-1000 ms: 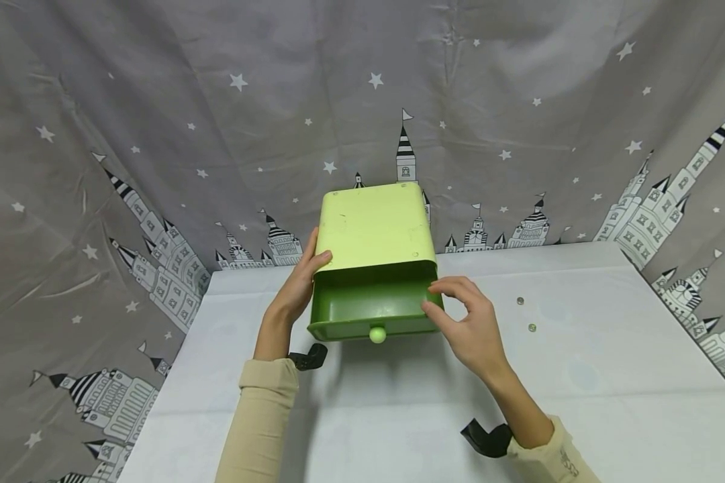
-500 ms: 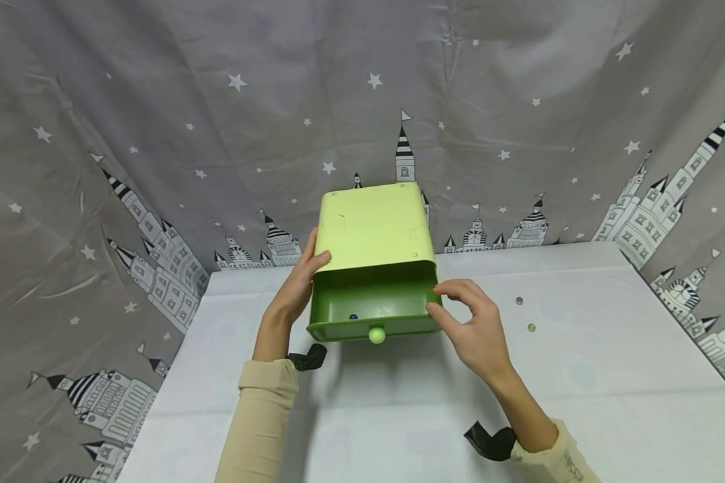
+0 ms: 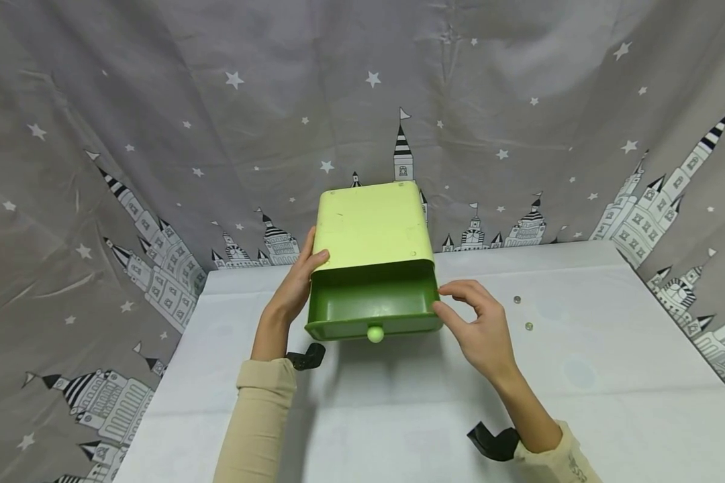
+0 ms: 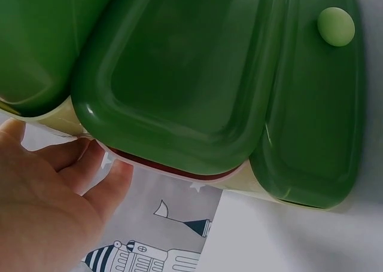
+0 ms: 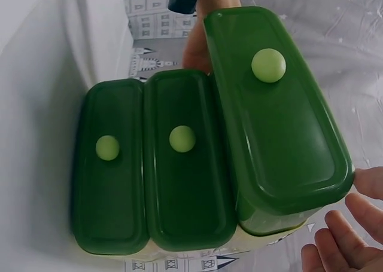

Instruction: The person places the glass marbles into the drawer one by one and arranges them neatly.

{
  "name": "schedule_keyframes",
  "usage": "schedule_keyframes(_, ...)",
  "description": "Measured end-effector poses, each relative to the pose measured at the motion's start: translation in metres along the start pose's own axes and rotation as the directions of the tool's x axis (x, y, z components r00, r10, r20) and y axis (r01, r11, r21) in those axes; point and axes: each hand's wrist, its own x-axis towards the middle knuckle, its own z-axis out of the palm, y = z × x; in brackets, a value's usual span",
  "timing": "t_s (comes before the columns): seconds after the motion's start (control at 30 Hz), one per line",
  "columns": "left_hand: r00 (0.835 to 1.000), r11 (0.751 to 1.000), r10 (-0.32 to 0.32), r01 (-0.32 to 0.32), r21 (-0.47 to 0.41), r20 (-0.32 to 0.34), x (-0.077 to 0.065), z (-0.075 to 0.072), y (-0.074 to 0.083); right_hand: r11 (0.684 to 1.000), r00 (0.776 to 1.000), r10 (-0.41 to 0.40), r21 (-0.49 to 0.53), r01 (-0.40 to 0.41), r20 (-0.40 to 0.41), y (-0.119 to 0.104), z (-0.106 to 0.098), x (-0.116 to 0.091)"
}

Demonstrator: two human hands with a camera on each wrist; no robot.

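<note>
In the head view, the left hand [image 3: 291, 288] is laid along the cabinet's left side, fingers extended and spread wide from the thumb, which is rested on the top near the front edge. The right hand [image 3: 480, 329] is held relaxed, with a narrow gap between thumb and forefinger, both tips set at the drawer's right end. The cabinet [image 3: 371, 225], pale yellow-green, is placed upright between the hands on the white table [image 3: 399, 416]. Its dark green top drawer [image 3: 371, 298] is partly extended, and a pale knob [image 3: 375, 334] is fixed to the front. The drawer's rear is hidden by the cabinet's top. To the right, well apart, a grey bead [image 3: 517, 299] and a greenish bead [image 3: 528, 326] are seen. The back is closed off by a grey curtain [image 3: 278, 80] printed with stars and castles.

In the left wrist view, the left fingertips are pressed to the cabinet's side; the middle drawer [image 4: 173, 63] is shown beside the bottom drawer [image 4: 311, 122].

In the right wrist view, the top drawer's corner is touched by a right fingertip, with the other fingers loosely bent below.
</note>
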Motion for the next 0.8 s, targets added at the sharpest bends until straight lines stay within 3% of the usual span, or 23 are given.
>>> schedule_keyframes(0.3, 1.0, 1.0, -0.002, 0.002, -0.001, -0.001, -0.001, 0.0, 0.001, 0.999, 0.999, 0.04, -0.03, -0.041, -0.029, 0.003, -0.005, 0.0)
schedule_keyframes(0.53, 1.0, 1.0, -0.007, 0.007, 0.0, -0.004, 0.0, 0.0, 0.001, 0.996, 0.997, 0.072, -0.058, -0.074, -0.041, -0.013, -0.012, 0.001)
schedule_keyframes(0.8, 1.0, 1.0, -0.015, 0.015, 0.007, -0.004, -0.001, 0.001, 0.0, 0.994, 0.994, 0.081, -0.073, -0.087, -0.07, 0.04, -0.017, -0.003)
